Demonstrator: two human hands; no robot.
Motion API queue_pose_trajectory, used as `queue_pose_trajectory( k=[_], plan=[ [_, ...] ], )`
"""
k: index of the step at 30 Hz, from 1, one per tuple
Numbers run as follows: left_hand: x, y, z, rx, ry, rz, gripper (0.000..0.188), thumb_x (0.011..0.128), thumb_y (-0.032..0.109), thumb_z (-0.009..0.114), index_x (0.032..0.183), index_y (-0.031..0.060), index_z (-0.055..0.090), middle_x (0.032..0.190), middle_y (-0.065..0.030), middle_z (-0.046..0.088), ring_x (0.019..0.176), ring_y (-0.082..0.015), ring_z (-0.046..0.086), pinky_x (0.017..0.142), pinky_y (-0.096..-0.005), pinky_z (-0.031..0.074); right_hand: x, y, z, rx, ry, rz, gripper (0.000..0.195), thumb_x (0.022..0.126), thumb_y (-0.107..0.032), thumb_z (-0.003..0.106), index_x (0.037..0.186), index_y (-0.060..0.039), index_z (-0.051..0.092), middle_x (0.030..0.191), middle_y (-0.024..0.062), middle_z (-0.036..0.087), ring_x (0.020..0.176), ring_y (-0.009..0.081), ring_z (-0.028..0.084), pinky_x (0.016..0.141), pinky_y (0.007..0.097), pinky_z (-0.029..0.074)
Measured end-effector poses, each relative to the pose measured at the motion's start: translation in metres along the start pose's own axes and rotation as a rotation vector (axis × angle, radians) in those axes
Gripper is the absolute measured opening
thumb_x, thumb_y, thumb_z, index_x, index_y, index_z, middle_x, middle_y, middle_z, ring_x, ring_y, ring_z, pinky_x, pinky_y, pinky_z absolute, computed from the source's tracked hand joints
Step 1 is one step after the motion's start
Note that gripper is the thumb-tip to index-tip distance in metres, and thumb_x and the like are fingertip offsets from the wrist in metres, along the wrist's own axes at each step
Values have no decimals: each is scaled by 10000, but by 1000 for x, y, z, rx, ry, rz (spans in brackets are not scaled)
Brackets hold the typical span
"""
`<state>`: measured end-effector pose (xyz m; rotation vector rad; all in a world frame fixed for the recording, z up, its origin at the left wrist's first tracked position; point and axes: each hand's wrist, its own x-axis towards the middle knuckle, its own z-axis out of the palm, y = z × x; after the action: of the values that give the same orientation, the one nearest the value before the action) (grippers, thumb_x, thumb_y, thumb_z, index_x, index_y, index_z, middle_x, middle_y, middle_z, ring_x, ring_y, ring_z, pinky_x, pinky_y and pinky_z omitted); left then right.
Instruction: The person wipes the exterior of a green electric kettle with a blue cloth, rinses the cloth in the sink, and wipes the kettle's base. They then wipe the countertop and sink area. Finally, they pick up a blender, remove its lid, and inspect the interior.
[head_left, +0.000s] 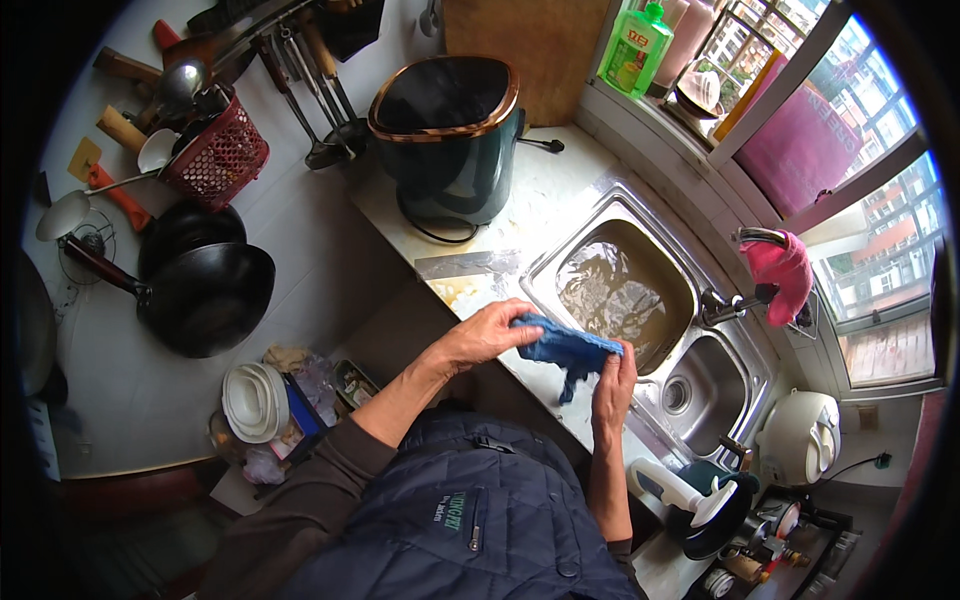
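A blue cloth (566, 349) is stretched between my two hands above the front edge of the sink counter. My left hand (491, 330) grips its left end, thumb on top. The right end is pinched in my right hand (616, 379), and a loose strip of the cloth dangles between them. Just beyond lies the large basin (536, 279) of a stainless steel double sink, holding murky brownish water (622, 289). The smaller basin (709, 401), with its drain visible, sits to the right.
A dark green bin-shaped appliance (450, 172) with a copper rim stands on the counter. A pink cloth (784, 277) drapes over the faucet (724, 306). Green detergent (637, 49) stands on the windowsill. At right are a white rice cooker (801, 435) and a dark pan (705, 529). Woks (206, 300) hang left.
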<state>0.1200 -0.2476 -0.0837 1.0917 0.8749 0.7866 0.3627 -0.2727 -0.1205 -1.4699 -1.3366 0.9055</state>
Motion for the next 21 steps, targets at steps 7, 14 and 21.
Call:
queue_pose_trajectory(
  k=[7,14,21],
  plan=[
    [10,-6,8,-326,69,44,228,1037,234,581,1142,34,610,986,14,637,896,-41,588,831,-220,493,-2,11,7,238,-18,101,217,1081,-207,455,1083,-23,569,847,-22,499,744,73,423,674,244,374],
    [13,-17,14,-342,-62,-58,225,1035,206,583,1172,29,607,976,15,646,867,-34,602,789,-211,516,-3,36,9,109,24,94,214,1067,-194,484,1068,-7,587,876,-17,517,800,76,439,717,233,380],
    [9,-15,23,-338,-159,-92,243,1031,205,590,1189,21,592,1005,-8,648,901,-61,618,813,-223,520,-5,24,8,-68,133,75,231,1056,-200,494,1092,11,579,894,77,572,849,154,525,775,303,453]
  ],
)
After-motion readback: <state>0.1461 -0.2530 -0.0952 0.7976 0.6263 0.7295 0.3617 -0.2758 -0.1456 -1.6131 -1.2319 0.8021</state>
